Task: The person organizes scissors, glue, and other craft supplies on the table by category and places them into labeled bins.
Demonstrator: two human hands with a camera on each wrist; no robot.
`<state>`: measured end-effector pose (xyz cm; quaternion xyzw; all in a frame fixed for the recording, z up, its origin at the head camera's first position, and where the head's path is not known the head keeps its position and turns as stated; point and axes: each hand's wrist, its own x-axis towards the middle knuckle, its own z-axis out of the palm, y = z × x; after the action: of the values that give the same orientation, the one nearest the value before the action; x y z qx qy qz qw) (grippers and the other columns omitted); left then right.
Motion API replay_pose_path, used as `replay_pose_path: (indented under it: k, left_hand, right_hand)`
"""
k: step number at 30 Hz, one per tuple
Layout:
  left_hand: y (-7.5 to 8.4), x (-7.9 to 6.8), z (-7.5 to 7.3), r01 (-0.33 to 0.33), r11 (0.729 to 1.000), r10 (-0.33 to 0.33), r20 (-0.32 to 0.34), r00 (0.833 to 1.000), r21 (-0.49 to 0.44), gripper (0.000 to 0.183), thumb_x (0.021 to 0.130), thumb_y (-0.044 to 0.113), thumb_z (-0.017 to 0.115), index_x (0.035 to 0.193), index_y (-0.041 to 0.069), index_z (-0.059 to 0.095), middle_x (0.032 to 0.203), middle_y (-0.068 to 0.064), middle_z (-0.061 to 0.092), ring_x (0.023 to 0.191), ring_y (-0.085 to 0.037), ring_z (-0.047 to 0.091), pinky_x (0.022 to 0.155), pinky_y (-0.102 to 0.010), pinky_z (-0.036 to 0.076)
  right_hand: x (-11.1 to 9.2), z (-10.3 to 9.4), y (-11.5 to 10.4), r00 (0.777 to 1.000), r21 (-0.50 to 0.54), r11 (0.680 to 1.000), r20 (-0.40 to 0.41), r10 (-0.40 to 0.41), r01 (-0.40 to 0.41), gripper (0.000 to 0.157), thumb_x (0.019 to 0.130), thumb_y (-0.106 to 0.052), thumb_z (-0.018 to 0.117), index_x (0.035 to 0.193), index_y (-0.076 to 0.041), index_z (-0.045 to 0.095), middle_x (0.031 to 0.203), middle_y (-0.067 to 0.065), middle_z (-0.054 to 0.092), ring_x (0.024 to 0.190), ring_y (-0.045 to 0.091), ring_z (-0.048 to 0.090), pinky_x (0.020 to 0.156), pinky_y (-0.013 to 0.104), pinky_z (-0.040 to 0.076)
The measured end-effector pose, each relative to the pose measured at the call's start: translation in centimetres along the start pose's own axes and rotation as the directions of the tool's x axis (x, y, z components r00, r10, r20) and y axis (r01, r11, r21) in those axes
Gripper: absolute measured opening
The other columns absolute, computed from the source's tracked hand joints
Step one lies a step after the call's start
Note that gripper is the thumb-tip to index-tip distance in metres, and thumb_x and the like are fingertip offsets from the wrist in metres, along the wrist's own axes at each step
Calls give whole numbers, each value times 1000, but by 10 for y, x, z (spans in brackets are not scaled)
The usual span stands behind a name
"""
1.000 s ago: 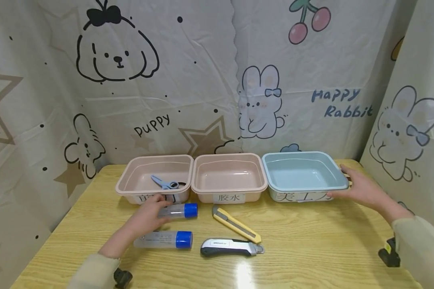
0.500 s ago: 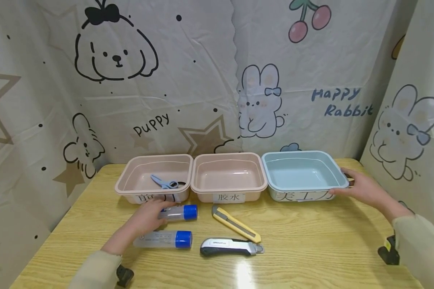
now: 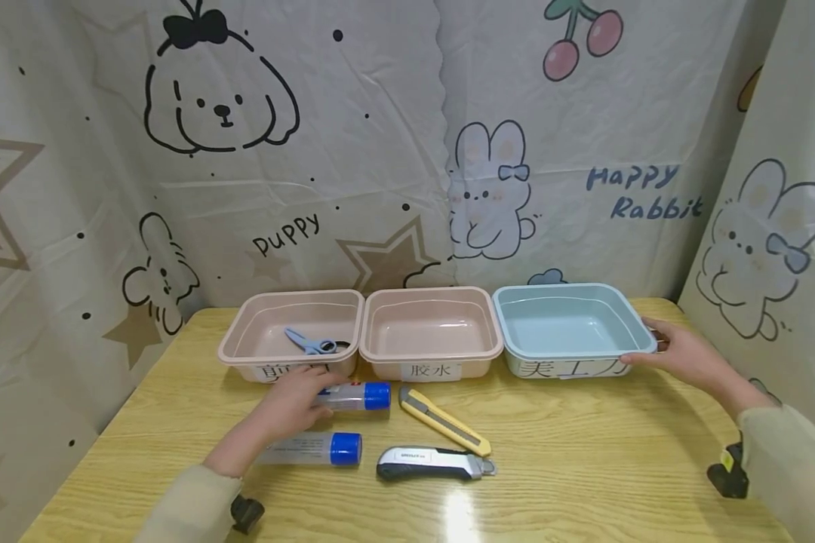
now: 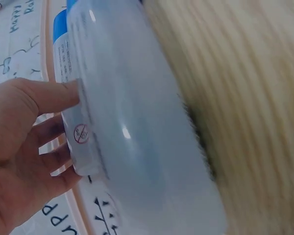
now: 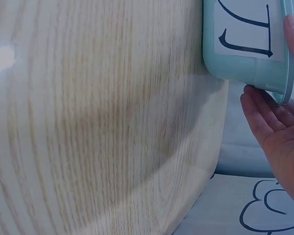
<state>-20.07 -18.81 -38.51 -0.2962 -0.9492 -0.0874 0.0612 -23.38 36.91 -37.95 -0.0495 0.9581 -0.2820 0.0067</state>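
Note:
My left hand (image 3: 288, 413) grips a clear glue bottle (image 3: 353, 397) with a blue cap, lying sideways in front of the pink bins. In the left wrist view, the thumb and fingers clasp this held bottle (image 4: 66, 61) by its sides. A second glue bottle (image 3: 299, 449) lies nearer on the table, partly behind the wrist, and looms large in the left wrist view. At the far right my right hand (image 3: 686, 366) holds the right end of a light blue bin (image 3: 557, 328), thumb at the front rim and fingers against the end wall.
The left pink bin (image 3: 258, 332) contains blue scissors (image 3: 309, 343). Beside it stands the middle pink bin (image 3: 428, 328), labelled in front. A yellow utility knife (image 3: 444, 422) and a silver-black utility knife (image 3: 428, 463) lie on the wooden table (image 3: 584, 467). A printed curtain hangs behind.
The left hand has moved slightly right, and the gripped glue bottle has shifted right with it. The right hand stays at the blue bin.

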Motion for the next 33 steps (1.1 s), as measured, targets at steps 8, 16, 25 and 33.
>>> replay_pose_path:
  k: [8, 16, 25, 33]
  left_hand:
    - [20, 14, -6, 28, 993, -22, 51, 998, -116, 44, 75, 26, 64, 117, 23, 51, 115, 6, 52, 107, -17, 45, 88, -38, 36]
    - [42, 46, -25, 13, 986, -15, -11, 1000, -168, 45, 73, 28, 66, 115, 30, 52, 110, 8, 53, 99, -11, 47, 82, -31, 39]
    - [46, 92, -34, 15, 981, -32, -84, 996, -196, 50, 71, 24, 69, 118, 25, 52, 111, 4, 53, 94, -13, 48, 80, -33, 40]
    - [46, 130, -25, 17, 965, -37, -70, 997, -262, 48, 69, 20, 70, 114, 22, 55, 111, 5, 54, 94, -11, 47, 79, -29, 41]
  right_hand:
    - [-1, 2, -2, 1000, 4, 1000, 9, 24, -24, 99, 68, -51, 61, 130, 11, 16, 114, 32, 41, 95, 39, 46, 73, 48, 42]
    - [-1, -1, 0, 1000, 13, 1000, 15, 26, -26, 98, 69, -50, 61, 130, 11, 16, 114, 33, 40, 97, 41, 45, 73, 49, 41]
    - [-1, -3, 0, 999, 21, 1000, 32, 19, -20, 98, 69, -48, 62, 129, 14, 15, 113, 36, 40, 97, 43, 45, 74, 50, 41]
    - [2, -4, -1, 1000, -1, 1000, 22, -13, 13, 96, 69, -48, 62, 127, 16, 19, 112, 36, 42, 95, 43, 47, 74, 49, 42]
